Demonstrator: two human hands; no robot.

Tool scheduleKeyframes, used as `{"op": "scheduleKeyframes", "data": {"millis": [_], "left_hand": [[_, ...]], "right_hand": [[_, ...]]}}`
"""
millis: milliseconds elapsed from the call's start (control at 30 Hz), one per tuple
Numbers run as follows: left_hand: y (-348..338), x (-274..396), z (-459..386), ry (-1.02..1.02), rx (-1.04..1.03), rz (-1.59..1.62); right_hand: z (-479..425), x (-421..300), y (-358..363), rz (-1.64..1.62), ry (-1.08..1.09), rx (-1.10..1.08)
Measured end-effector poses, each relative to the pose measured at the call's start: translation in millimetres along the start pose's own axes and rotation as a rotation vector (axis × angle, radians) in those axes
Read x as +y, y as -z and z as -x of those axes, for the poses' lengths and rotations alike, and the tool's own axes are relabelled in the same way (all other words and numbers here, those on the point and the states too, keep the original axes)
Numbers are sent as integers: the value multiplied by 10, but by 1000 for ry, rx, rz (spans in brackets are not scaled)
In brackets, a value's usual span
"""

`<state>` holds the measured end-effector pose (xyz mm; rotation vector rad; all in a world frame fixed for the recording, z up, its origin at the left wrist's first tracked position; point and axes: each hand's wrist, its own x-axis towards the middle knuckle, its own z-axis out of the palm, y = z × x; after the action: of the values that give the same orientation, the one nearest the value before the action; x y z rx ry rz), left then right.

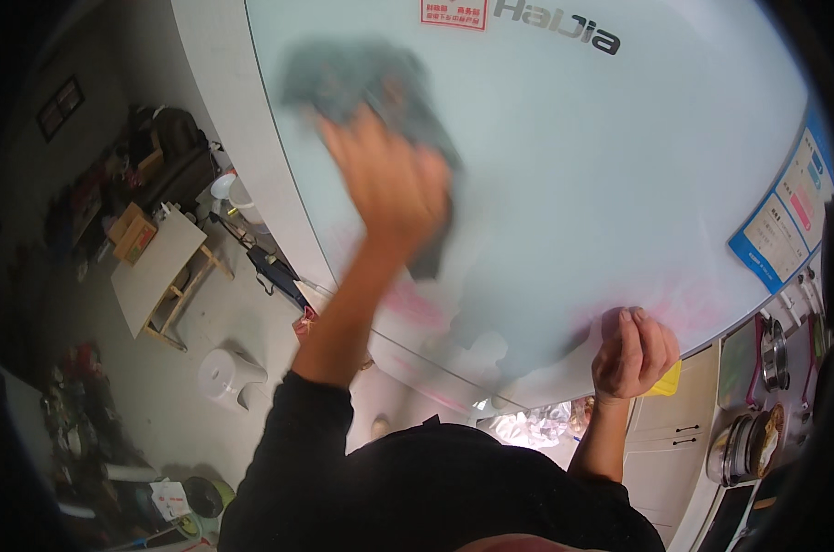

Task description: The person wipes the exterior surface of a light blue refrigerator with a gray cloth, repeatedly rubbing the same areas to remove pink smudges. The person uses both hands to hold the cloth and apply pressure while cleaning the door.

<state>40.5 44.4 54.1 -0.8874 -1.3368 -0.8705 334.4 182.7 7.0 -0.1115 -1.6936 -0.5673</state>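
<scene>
Before me stands a pale blue-green glossy refrigerator door [562, 172] bearing a maker's name. Flat against its left part, my left hand [396, 179] presses a dark grey-green cloth [361, 72]; both are blurred by motion. Pink smears [413, 307] mark the surface below that hand, and fainter pink [686, 303] lies near the door's lower right edge. My right hand [634, 352] is at that lower right edge, its fingers curled and close together. The palm is hidden, so whether it grips anything is unclear. A yellow object [665, 379] shows behind its wrist.
A blue-and-white label [779, 214] and a red-bordered sticker [452, 14] are on the door. Left stand a low table [158, 269] with a cardboard box [132, 233] and a white stool [230, 378]. Right are cream cabinets [665, 421] and metal pots [731, 452].
</scene>
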Motion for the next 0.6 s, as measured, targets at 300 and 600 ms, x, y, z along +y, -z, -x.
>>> {"op": "scheduleKeyframes", "data": {"millis": [300, 600], "left_hand": [[99, 115, -393, 249, -102, 211], [325, 503, 1259, 322, -215, 103]], "right_hand": [[31, 42, 17, -12, 12, -10], [7, 18, -19, -42, 11, -5]]}}
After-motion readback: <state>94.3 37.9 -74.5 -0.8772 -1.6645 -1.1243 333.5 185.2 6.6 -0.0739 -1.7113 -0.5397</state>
